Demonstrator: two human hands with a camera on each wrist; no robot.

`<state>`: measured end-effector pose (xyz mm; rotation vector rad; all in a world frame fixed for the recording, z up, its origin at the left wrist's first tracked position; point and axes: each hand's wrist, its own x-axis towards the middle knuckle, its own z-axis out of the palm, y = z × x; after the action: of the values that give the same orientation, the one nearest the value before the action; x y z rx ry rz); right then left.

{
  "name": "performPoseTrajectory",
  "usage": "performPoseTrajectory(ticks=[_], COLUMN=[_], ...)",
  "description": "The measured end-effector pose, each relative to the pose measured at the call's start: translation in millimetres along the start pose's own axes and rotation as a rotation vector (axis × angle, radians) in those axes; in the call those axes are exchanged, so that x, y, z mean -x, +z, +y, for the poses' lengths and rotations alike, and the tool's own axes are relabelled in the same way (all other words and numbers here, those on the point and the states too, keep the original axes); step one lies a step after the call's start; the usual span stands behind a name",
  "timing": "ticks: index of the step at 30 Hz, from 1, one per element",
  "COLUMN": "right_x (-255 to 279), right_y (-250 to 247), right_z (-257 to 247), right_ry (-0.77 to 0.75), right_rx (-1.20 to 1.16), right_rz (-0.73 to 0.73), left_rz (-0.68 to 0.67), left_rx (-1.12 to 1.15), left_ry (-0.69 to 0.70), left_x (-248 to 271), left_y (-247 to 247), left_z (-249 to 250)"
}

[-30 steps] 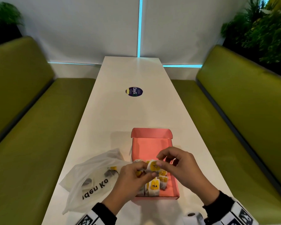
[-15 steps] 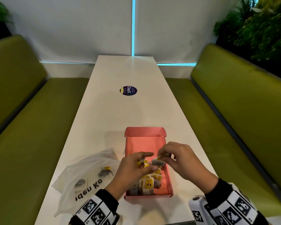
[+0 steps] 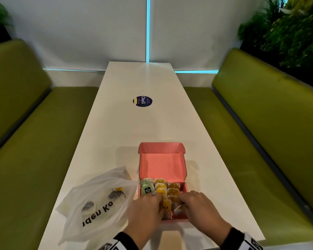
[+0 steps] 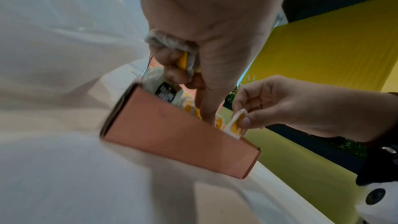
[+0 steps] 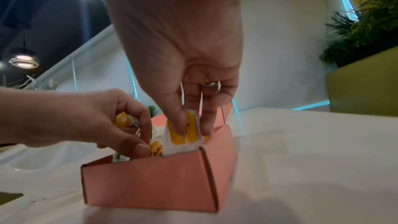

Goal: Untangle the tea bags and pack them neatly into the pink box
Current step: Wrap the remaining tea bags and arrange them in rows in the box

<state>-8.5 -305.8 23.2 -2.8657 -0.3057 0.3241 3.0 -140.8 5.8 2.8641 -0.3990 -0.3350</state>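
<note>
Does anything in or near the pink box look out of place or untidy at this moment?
Mostly tidy: tea bags stand in rows in the pink box. Two things stand out: the left hand holds a crumpled tea bag in its curled fingers, and a few tea bags remain in the plastic bag beside the box.

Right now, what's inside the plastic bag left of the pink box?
Through the plastic bag a few tea bags show: one with a yellow tag and two darker ones with strings. The folds and printed lettering hide the rest, so the count is uncertain.
</note>
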Motion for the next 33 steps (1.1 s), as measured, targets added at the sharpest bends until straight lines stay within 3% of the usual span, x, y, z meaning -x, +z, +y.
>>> performPoseTrajectory(ticks=[11,14,19,26,33], right_x=[-16.7,-16.0,-8.0,8.9,4.5], right_y=[19.2,31.3,39.6,47.3,74.6], right_z=[-6.3,-3.7,2.7,-0.5,-6.8], right_ry=[-0.013,-0.005,0.023,-0.06,-0.016], right_rx=[-0.006,0.062,0.075,0.199,0.27], right_rz=[0.15,0.216,0.37,0.496,0.5], left_rz=[0.052,0.122,0.241,0.181,0.132], left_rx=[0.109,0.186,0.356,0.352,0.397], left_ry=[-0.058,-0.064,-0.193,-0.237,-0.271], left_x=[5.9,10.5,24.1,33.3,34.9], left_y=[10.4,11.3,3.8,4.6,12.7], left_z=[-5.1,-5.9,-17.0,-33.0,-35.3])
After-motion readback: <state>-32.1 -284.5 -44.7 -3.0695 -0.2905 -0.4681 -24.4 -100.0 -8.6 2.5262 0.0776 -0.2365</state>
